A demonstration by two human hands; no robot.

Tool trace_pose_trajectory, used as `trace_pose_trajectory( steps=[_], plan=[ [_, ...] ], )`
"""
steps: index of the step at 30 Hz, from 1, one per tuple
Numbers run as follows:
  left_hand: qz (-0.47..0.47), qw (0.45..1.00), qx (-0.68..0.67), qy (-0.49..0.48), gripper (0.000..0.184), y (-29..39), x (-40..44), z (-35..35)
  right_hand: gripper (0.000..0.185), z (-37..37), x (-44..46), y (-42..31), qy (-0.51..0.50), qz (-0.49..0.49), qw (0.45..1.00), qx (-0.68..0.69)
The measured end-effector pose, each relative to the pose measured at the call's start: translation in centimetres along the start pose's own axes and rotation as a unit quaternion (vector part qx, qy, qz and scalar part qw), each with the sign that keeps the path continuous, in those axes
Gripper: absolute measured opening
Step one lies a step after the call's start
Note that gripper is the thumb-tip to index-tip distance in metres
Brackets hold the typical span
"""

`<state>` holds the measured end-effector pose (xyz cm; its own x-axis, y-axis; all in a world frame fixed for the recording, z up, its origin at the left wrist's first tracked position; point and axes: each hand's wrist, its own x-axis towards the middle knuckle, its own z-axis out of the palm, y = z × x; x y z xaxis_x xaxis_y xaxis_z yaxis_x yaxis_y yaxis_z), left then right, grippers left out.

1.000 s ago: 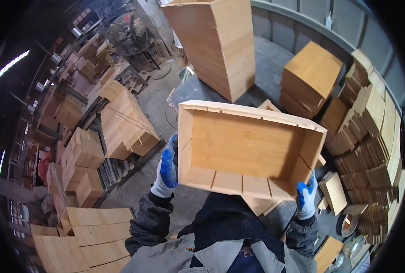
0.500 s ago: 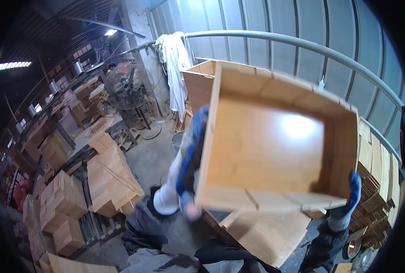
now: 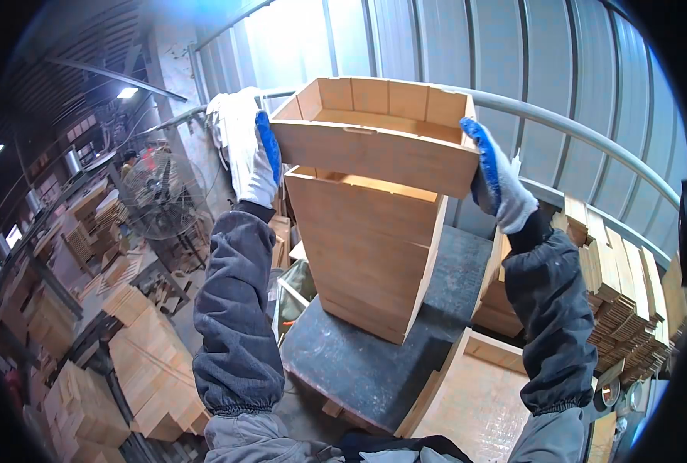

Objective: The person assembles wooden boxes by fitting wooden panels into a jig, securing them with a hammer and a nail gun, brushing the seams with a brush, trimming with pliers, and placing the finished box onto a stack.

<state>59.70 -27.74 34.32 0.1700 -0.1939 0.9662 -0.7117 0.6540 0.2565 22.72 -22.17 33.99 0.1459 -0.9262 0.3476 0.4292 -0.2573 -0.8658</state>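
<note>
The wooden box (image 3: 374, 154) is at 12 o'clock, raised with its open side up and pinched between two gloved hands. The left hand (image 3: 261, 162), towards 10 o'clock, presses its blue-coated palm to one end; the right hand (image 3: 500, 181), at 2 o'clock, grips the opposite end. Below, at the centre, a tall stack of boxes (image 3: 362, 247) stands open-topped; the held box overlaps its far rim in view, and it seems clear of it, though this bent view makes the gap hard to judge.

The dark bench (image 3: 343, 363) has bare surface at 6 o'clock, up to its front edge, and a free strip beside the stack towards 3 o'clock. A shallow tray (image 3: 482, 397) takes up 5 o'clock. Behind the raised box, a round metal rail (image 3: 582, 131) curves before a ribbed grey wall (image 3: 505, 54).

The box is pale, smooth, fine-grained wood, rectangular, with dark upright grooves inside and a small notch in its near rim. Thin panels (image 3: 629, 309) lie layered at 4 o'clock.
</note>
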Motion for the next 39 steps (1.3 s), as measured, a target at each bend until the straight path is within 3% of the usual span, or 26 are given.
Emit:
trace_pose_trajectory(
  steps=[5,8,16,21,24,26,27,29,31,32,33,34,37,39],
  plan=[
    [-0.024,0.999,-0.034,0.015,0.05,-3.6,0.3,3.7,0.059,-2.0,5.4,5.3,0.015,-0.081,0.993,-0.085],
    [-0.034,0.998,-0.039,0.023,0.05,-5.1,-1.1,4.7,0.063,-1.6,4.6,4.4,-0.012,0.083,0.996,-0.028],
    [-0.083,0.996,-0.03,0.011,0.049,-9.4,-3.9,6.2,0.063,-1.5,5.1,5.6,-0.007,0.017,1.0,-0.01],
    [-0.096,0.995,-0.033,0.013,0.049,-10.1,-4.0,7.1,0.063,-0.4,3.8,4.8,0.02,0.044,0.999,-0.016],
    [-0.106,0.994,-0.028,0.009,0.049,-10.5,-4.0,7.0,0.059,-2.4,4.4,5.6,0.002,0.025,0.998,-0.055],
    [-0.11,0.994,-0.005,0.017,0.049,-10.1,-5.6,6.1,0.058,-5.6,3.2,7.7,0.088,-0.04,0.995,-0.038],
    [-0.113,0.993,0.014,0.027,0.049,-10.9,-5.5,3.7,0.056,-5.2,1.2,8.1,0.087,-0.126,0.986,-0.058],
    [-0.125,0.975,-0.144,0.118,0.033,-1.9,-7.2,0.9,0.054,-4.7,-4.1,7.8,0.067,-0.245,0.959,-0.13],
    [-0.041,0.978,-0.199,0.054,0.032,6.1,-8.9,-2.1,0.052,-4.9,-8.8,8.4,0.062,-0.285,0.93,-0.223],
    [0.122,0.983,-0.138,-0.001,0.026,9.0,-8.9,-4.0,0.052,-5.3,-10.9,9.1,0.073,-0.287,0.917,-0.266],
    [0.193,0.971,-0.132,-0.058,0.03,12.2,-9.4,-5.9,0.052,-6.5,-12.6,10.2,0.062,-0.278,0.922,-0.263],
    [0.182,0.974,-0.123,-0.06,0.03,16.0,-10.1,-8.0,0.052,-8.2,-14.3,11.2,0.046,-0.217,0.93,-0.294],
    [0.112,0.97,-0.019,-0.217,0.023,26.8,-11.6,-12.5,0.053,-9.3,-17.5,12.8,0.04,-0.1,0.95,-0.293],
    [0.095,0.979,-0.036,-0.176,0.021,29.8,-12.6,-11.5,0.055,-10.1,-19.8,12.8,0.075,-0.031,0.97,-0.23]
  ],
)
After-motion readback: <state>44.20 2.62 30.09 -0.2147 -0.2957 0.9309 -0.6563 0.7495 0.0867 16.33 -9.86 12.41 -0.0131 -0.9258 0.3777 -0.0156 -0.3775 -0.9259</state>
